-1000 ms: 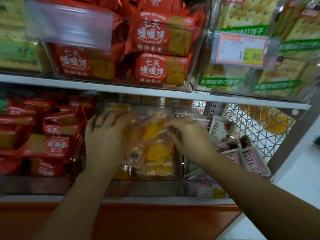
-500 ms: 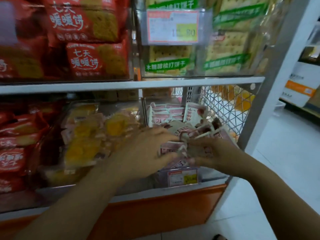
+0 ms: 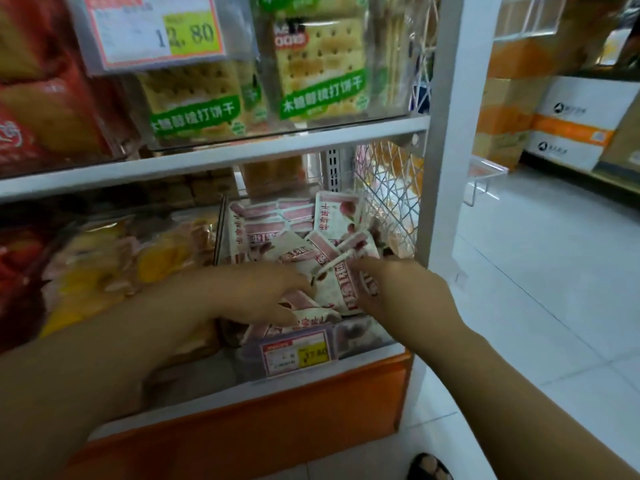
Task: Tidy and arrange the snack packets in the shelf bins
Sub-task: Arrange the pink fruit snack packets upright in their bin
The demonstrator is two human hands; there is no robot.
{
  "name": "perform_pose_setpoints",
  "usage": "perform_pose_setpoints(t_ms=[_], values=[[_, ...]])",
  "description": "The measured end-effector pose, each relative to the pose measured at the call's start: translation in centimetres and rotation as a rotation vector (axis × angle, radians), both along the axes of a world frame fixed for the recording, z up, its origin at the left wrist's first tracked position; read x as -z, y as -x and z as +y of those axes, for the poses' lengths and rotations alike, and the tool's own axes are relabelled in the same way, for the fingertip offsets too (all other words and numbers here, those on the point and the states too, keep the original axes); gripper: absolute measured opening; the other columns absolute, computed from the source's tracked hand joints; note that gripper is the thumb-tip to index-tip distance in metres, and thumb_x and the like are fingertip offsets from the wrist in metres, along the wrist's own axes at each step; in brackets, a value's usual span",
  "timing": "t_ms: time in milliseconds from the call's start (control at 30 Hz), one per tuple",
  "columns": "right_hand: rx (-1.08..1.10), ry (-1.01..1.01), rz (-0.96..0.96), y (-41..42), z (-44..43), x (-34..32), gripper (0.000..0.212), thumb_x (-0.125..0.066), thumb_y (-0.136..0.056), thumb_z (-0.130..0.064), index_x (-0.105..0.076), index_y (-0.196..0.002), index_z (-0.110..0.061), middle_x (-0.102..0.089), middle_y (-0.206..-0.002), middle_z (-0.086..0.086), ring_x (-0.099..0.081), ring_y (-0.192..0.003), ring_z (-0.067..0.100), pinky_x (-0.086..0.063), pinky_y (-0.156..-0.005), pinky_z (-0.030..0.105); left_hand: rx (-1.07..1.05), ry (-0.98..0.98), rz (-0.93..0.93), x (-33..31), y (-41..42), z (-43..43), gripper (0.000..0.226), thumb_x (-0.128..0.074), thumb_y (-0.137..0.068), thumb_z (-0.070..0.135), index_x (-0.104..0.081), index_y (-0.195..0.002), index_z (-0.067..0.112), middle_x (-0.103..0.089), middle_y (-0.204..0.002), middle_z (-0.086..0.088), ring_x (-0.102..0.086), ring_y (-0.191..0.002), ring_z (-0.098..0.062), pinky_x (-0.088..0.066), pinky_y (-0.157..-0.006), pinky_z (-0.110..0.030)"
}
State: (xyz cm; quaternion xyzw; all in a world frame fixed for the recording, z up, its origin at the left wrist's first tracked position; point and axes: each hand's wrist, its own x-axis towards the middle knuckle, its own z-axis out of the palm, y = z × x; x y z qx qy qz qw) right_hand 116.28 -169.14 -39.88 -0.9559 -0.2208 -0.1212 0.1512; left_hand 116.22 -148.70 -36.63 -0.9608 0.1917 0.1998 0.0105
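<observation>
Head view: left hand (image 3: pixel 249 296) rests straight-fingered on light, slippery pink-and-white snack packets (image 3: pixel 263 220); right hand (image 3: pixel 401 289) pinches 1, likely best by its sealed edge.

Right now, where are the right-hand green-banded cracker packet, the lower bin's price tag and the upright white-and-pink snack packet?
Right-hand green-banded cracker packet (image 3: pixel 323 98): head view, green band.
Lower bin's price tag (image 3: pixel 313 355): head view, yellow patch.
Upright white-and-pink snack packet (image 3: pixel 334 216): head view, front face.

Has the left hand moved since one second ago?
Yes. The left hand moved right, across the clear divider, from the yellow packets to the pink-and-white packets.
</observation>
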Motion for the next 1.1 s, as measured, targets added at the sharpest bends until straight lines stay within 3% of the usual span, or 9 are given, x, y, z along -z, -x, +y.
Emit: perform_pose_setpoints(t_ms=[133, 267, 433, 567, 633, 767, 867, 967, 1100], values=[[-0.026, -0.049, 0.019, -0.2, -0.3, -0.3, 0.04, -0.056, -0.09, -0.036, -0.049, -0.129, -0.041, -0.063, -0.117, -0.005, -0.061, -0.103, 0.018, -0.051, -0.08, 0.029, 0.029, 0.063, -0.043, 0.2, 1.1, -0.5, 0.037, -0.059, -0.091, 0.026, -0.051, -0.127, 0.032, -0.052, -0.121, 0.016, -0.051, -0.113, 0.001, -0.045, -0.092, -0.023], [-0.075, -0.157, 0.085, -0.9, 0.0, 0.2, 0.035, -0.061, -0.088, -0.024, -0.06, -0.122, -0.032, -0.066, -0.118, -0.002, -0.062, -0.105, 0.019, -0.051, -0.087, 0.032, 0.022, 0.068, -0.043, 0.3, 1.6, -0.4, 0.037, -0.058, -0.092, 0.028, -0.05, -0.128, 0.034, -0.051, -0.123, 0.015, -0.049, -0.111, 0.002, -0.041, -0.091, -0.017], [-0.024, -0.364, -0.003, -1.5, 0.5, 0.3, 0.025, -0.061, -0.087, -0.014, -0.069, -0.11, -0.018, -0.069, -0.112, 0.002, -0.064, -0.099, 0.018, -0.044, -0.08, 0.016, 0.015, 0.05, -0.031, 0.4, 1.1, 0.1, 0.042, -0.058, -0.091, 0.031, -0.046, -0.131, 0.037, -0.046, -0.123, 0.017, -0.046, -0.112, -0.001, -0.041, -0.091, -0.022], [0.063, -0.574, -0.163, -1.1, -0.2, -0.4, 0.021, -0.065, -0.083, -0.01, -0.072, -0.103, -0.013, -0.072, -0.102, 0.003, -0.064, -0.083, 0.014, -0.051, -0.075, 0.02, 0.031, -0.037, -0.076, 1.0, 0.3, 0.5, 0.044, -0.056, -0.092, 0.03, -0.044, -0.135, 0.032, -0.04, -0.137, 0.01, -0.041, -0.122, -0.009, -0.039, -0.095, -0.025], [0.089, -0.643, -0.224, -0.9, -1.0, -0.8, 0.021, -0.065, -0.083, -0.009, -0.072, -0.102, -0.013, -0.072, -0.099, 0.002, -0.058, -0.078, 0.007, -0.048, -0.07, 0.015, 0.034, -0.111, -0.097, 1.0, 0.1, 0.5, 0.046, -0.056, -0.093, 0.032, -0.042, -0.137, 0.033, -0.033, -0.145, 0.008, -0.036, -0.128, -0.013, -0.039, -0.099, -0.031], [0.16, -0.705, -0.323, -0.6, -1.8, -1.2, 0.023, -0.066, -0.083, -0.012, -0.07, -0.106, -0.014, -0.072, -0.098, 0.001, -0.056, -0.08, 0.004, -0.042, -0.071, 0.007, 0.135, -0.402, -0.23, 0.3, 0.1, -0.9, 0.054, -0.059, -0.088, 0.039, -0.038, -0.138, 0.036, -0.03, -0.145, 0.006, -0.034, -0.128, -0.02, -0.039, -0.098, -0.039], [0.162, -0.733, -0.324, -0.8, -1.3, -0.9, 0.023, -0.066, -0.083, -0.011, -0.071, -0.106, -0.015, -0.072, -0.098, 0.001, -0.056, -0.081, 0.002, -0.042, -0.073, 0.008, 0.304, -0.457, -0.382, 0.3, -0.8, -2.2, 0.058, -0.058, -0.084, 0.047, -0.039, -0.137, 0.033, -0.039, -0.14, 0.004, -0.033, -0.129, -0.02, -0.033, -0.1, -0.04], [0.17, -0.724, -0.321, -1.2, -0.9, -0.6, 0.025, -0.065, -0.083, -0.011, -0.07, -0.107, -0.015, -0.071, -0.1, 0.001, -0.056, -0.082, 0.002, -0.037, -0.074, 0.001, 0.331, -0.279, -0.299, 1.0, -2.1, -2.9, 0.055, -0.047, -0.089, 0.053, -0.04, -0.138, 0.031, -0.047, -0.137, 0.006, -0.038, -0.129, -0.015, -0.026, -0.107, -0.044], [0.138, -0.672, -0.343, -1.4, -0.6, -0.1, 0.023, -0.067, -0.083, -0.009, -0.07, -0.105, -0.012, -0.071, -0.1, 0.004, -0.054, -0.083, 0.003, -0.032, -0.07, -0.01, 0.335, -0.254, -0.229, 2.9, -3.3, -3.7, 0.049, -0.032, -0.095, 0.052, -0.032, -0.142, 0.04, -0.03, -0.151, 0.012, -0.014, -0.143, -0.016, 0.004, -0.112, -0.055]])
